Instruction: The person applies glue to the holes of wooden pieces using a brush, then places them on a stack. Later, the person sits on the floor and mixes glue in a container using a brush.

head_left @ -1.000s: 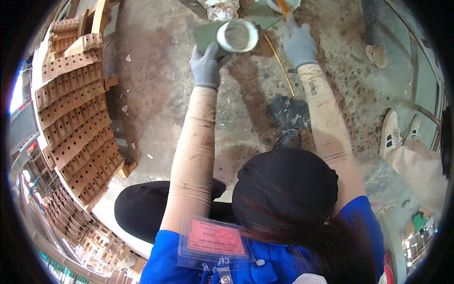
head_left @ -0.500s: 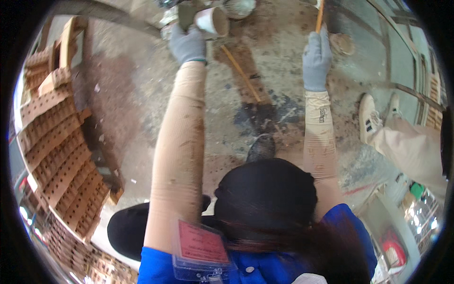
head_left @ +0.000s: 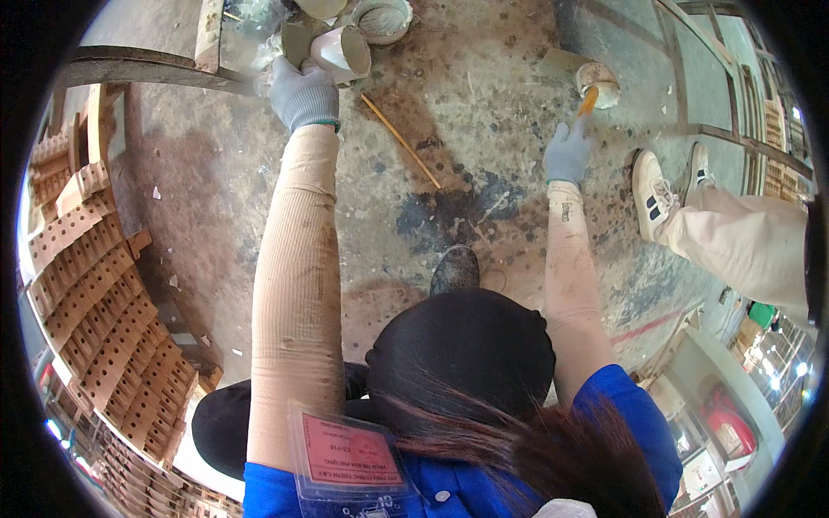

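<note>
My left hand, in a grey knit glove, is closed at the near side of a tilted cup with a grey inside; its fingertips are partly hidden. Right beside it lies a white cup, its mouth turned to the right. Farther right, my gloved right hand grips an orange-yellow stick. The stick's far end overlaps a small round pot with whitish residue on the floor. Between my hands, a second thin orange-yellow stick lies slanting on the stained floor.
A round bowl with pale residue sits beyond the cups. Stacked brown boards with holes rise at the left. A person's shoe and trouser leg are close on the right. A metal frame bar crosses at the upper left.
My right hand has drawn nearer to me and lowered the stick toward the round pot. The view has shifted, bringing more of the far floor into sight. My left hand stays at the cup.
</note>
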Demonstrator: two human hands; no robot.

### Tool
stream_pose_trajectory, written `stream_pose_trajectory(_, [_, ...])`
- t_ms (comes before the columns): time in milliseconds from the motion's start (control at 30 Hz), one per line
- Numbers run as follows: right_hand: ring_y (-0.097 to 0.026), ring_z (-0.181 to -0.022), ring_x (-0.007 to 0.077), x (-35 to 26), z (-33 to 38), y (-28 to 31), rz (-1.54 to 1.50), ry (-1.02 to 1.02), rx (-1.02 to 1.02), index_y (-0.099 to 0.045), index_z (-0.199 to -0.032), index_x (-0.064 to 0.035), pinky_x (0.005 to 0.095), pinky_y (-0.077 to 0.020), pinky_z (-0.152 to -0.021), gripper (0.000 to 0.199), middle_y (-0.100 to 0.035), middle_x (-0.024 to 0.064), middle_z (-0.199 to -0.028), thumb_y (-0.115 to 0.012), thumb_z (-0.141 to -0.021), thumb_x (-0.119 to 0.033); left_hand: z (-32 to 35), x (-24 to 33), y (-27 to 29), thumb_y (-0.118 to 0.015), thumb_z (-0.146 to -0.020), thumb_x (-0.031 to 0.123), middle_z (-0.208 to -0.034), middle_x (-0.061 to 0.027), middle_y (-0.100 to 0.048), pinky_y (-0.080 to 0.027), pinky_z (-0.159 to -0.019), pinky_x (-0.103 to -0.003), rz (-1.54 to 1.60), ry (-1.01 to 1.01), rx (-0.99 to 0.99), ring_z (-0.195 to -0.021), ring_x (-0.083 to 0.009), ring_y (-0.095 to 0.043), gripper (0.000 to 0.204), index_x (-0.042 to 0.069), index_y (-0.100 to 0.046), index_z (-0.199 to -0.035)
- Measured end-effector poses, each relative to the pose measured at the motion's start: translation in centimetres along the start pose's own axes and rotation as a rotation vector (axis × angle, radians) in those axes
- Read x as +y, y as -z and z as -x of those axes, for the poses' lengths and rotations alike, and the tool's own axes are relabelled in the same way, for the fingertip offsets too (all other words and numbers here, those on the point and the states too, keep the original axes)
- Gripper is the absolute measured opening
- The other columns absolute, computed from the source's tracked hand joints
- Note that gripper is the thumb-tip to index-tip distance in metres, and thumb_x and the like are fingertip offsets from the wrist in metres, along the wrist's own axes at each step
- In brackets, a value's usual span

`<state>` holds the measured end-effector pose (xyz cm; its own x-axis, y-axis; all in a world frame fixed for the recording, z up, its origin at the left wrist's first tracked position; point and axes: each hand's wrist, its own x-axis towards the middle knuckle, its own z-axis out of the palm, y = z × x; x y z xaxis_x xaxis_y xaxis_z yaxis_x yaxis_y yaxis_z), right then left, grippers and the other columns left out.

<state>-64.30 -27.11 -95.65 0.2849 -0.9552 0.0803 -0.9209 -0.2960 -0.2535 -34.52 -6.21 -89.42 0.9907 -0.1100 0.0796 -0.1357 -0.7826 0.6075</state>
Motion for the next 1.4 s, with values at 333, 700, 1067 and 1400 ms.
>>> stream_pose_trajectory(333, [-0.054, -0.084, 0.0435, 0.4, -4.4, 1.9, -0.054, 0.022, -0.080, -0.035, -0.139, -0.0098, 0.0455, -0.0443, -0.078, 0.055, -0.050, 0.0295, -0.102, -0.045, -0.091, -0.035, 5.4, 3.7, -0.7, -0.058, -0.082, 0.010, -0.087, -0.0129, -0.066, -0.048, -0.073, -0.028, 0.877, -0.036, -0.024, -0.079, -0.0153, -0.061, 0.015, -0.001, -0.061, -0.091])
stream_pose_trajectory(700, [-0.055, -0.078, 0.0385, 1.4, -4.4, 3.0, 0.045, 0.231, -0.109, -0.034, -0.140, -0.0130, 0.0431, -0.0462, -0.070, 0.053, -0.049, 0.0234, -0.093, -0.046, -0.092, -0.031, 9.6, 20.5, -15.2, -0.056, -0.082, 0.022, -0.086, -0.0240, -0.063, -0.047, -0.073, -0.045, 0.488, -0.097, -0.373, -0.087, -0.0414, -0.060, 0.021, 0.004, -0.056, -0.094])
stream_pose_trajectory(1067, [-0.051, -0.076, 0.0350, 4.6, -2.2, 9.7, 0.012, 0.222, -0.351, -0.048, -0.131, -0.0089, 0.0411, -0.0431, -0.070, 0.043, -0.050, 0.0206, -0.086, -0.048, -0.091, -0.026, 8.5, 22.0, -16.0, -0.055, -0.082, 0.021, -0.081, -0.0229, -0.064, -0.049, -0.070, -0.049, 0.233, -0.355, -0.508, -0.080, -0.0404, -0.063, 0.018, 0.006, -0.051, -0.092])
stream_pose_trajectory(1400, [-0.056, -0.077, 0.0289, 6.4, -1.0, 9.1, 0.052, 0.304, -0.167, -0.048, -0.129, -0.0037, 0.0344, -0.0462, -0.067, 0.041, -0.055, 0.0171, -0.090, -0.049, -0.092, -0.021, 8.2, 21.8, -17.2, -0.060, -0.080, 0.032, -0.084, -0.0238, -0.064, -0.049, -0.072, -0.049, 0.202, -0.364, -0.458, -0.082, -0.0392, -0.063, 0.030, 0.007, -0.051, -0.094])
